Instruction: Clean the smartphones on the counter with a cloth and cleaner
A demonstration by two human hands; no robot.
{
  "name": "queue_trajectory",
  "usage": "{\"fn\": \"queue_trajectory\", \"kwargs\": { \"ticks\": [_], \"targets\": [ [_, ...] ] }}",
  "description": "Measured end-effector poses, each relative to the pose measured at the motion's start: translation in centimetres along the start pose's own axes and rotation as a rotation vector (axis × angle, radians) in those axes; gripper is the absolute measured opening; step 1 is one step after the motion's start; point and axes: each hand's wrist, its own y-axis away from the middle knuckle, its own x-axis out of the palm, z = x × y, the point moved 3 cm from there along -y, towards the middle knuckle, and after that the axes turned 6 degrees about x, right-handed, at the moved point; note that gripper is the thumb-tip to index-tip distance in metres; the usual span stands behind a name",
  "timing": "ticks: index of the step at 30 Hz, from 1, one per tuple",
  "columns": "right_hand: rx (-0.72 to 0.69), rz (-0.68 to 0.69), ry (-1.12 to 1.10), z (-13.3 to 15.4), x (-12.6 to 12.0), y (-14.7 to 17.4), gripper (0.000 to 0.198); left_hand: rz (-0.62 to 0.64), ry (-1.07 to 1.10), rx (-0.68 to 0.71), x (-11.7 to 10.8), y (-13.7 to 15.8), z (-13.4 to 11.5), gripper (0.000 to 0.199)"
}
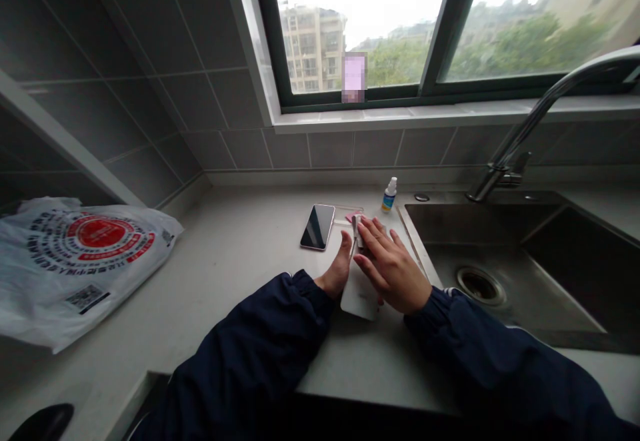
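My left hand (338, 272) grips a white phone (361, 294) from beneath, thumb along its left edge and a fingertip showing at the right. The phone's back faces up, tilted above the counter. My right hand (393, 261) lies over the phone's upper part, fingers together, pressing a small pale wipe-like piece (358, 229) against it; most of that piece is hidden. Just beyond my hands are a pink slip (353, 216) and a thin clear case or frame (345, 208). A second phone (318, 227) rests screen-up on the left. A small white bottle (389, 194) with a blue and yellow label stands behind.
The pale countertop (240, 254) meets a steel sink (450, 261) at right, with a chrome faucet (520, 128) arching over it. A white plastic bag (95, 254) with red print sits at left. A window (390, 34) is ahead; a black rounded object (43, 422) is lower left.
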Motion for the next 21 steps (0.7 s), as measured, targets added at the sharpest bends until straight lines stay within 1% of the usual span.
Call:
{"fn": "queue_trajectory", "kwargs": {
  "ticks": [3, 4, 6, 8, 9, 11, 14, 18, 21],
  "targets": [
    [-0.035, 0.009, -0.021, 0.0, 0.0, 0.0, 0.060, 0.016, -0.066, -0.073, -0.5, -0.2, 0.3, 0.066],
    [-0.061, 0.013, -0.027, 0.1, 0.0, 0.0, 0.059, 0.015, -0.075, -0.069, -0.8, -0.3, 0.4, 0.068],
    [-0.124, 0.031, -0.042, 0.4, 0.1, 0.1, 0.055, -0.015, -0.077, 0.009, -1.4, -0.7, 0.4, 0.069],
    [-0.183, 0.064, -0.062, 0.8, 0.1, 0.3, 0.053, -0.087, -0.083, 0.094, -1.8, -0.9, 0.1, 0.066],
    [-0.206, 0.081, -0.074, 1.0, 0.2, 0.3, 0.051, -0.121, -0.082, 0.092, -1.9, -1.0, 0.0, 0.068],
    [-0.243, 0.114, -0.100, 1.4, 0.1, 0.4, 0.050, -0.160, -0.065, 0.024, -1.7, -0.9, 0.0, 0.077],
    [-0.278, 0.150, -0.138, 1.6, 0.0, 0.6, 0.051, -0.189, -0.026, -0.032, -1.5, -0.6, -0.3, 0.083],
    [-0.272, 0.181, -0.196, 1.6, 0.0, 0.6, 0.050, -0.185, 0.058, -0.088, -1.8, -0.6, -0.5, 0.083],
    [-0.270, 0.210, -0.265, 1.7, -0.1, 0.7, 0.047, -0.177, 0.060, -0.104, -2.2, -0.8, -1.0, 0.090]
  ]
}}
